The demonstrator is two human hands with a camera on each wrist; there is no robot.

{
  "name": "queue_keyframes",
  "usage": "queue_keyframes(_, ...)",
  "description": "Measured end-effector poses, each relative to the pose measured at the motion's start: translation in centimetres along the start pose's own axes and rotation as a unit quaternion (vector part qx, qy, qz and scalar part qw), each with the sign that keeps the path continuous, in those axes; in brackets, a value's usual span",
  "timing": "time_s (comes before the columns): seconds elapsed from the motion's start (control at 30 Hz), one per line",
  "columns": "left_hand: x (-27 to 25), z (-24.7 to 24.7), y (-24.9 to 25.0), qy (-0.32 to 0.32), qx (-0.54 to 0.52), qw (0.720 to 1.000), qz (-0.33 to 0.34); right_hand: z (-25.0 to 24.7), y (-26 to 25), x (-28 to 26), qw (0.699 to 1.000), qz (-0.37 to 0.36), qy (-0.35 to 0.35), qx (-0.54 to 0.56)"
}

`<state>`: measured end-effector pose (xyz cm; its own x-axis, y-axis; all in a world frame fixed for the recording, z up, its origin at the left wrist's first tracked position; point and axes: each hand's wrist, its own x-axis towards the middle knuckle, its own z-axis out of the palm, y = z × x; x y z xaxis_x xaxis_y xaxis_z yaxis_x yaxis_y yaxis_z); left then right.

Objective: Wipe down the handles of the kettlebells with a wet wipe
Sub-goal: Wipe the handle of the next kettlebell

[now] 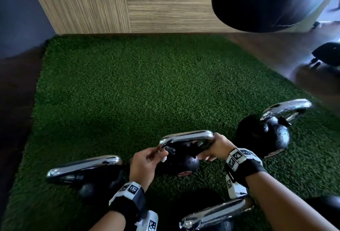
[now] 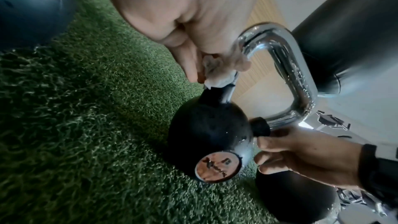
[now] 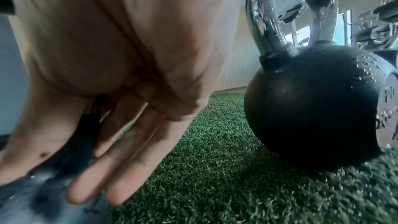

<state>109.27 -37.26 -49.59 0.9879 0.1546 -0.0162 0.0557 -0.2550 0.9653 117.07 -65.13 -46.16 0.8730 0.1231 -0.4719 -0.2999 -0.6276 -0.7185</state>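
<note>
Several black kettlebells with chrome handles stand on a green turf mat (image 1: 128, 83). The middle kettlebell (image 1: 184, 163) is tipped over toward me. My left hand (image 1: 147, 161) pinches a small white wet wipe (image 1: 164, 159) against the left leg of its handle (image 1: 185, 136). In the left wrist view the wet wipe (image 2: 217, 74) sits just above the black collar of the handle (image 2: 290, 67). My right hand (image 1: 215, 148) grips the right leg of the same handle and holds the bell tilted. The right hand's fingers (image 2: 277, 156) curl by the ball.
Another kettlebell (image 1: 84, 166) lies at the left, one (image 1: 263, 135) stands at the right, wet with droplets, and a handle (image 1: 215, 214) shows close by my right forearm. A black punching bag (image 1: 266, 0) hangs at top right. Wood-panel wall (image 1: 147, 0) behind; dark floor surrounds the mat.
</note>
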Motion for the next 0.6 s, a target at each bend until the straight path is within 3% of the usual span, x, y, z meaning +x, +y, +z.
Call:
queue_keyframes(0.23, 4.8, 1.8, 2.5, 0.042, 0.161, 0.986, 0.02, -1.1, -0.6, -1.5, 0.975, -0.063, -0.095, -0.192)
queue_keyframes(0.43, 8.2, 4.4, 4.1, 0.004, 0.124, 0.992, -0.025, 0.2, -4.5, -1.9, 0.947, -0.046, -0.184, -0.258)
queue_keyframes(0.53, 8.5, 4.3, 3.4, -0.05, 0.052, 0.994, -0.08, 0.2, -6.2, -1.0, 0.947, -0.083, -0.096, -0.295)
queue_keyframes(0.6, 8.0, 3.8, 2.9, -0.07, -0.049, 0.991, -0.104, 0.8, -6.1, -0.2, 0.967, -0.081, -0.048, -0.236)
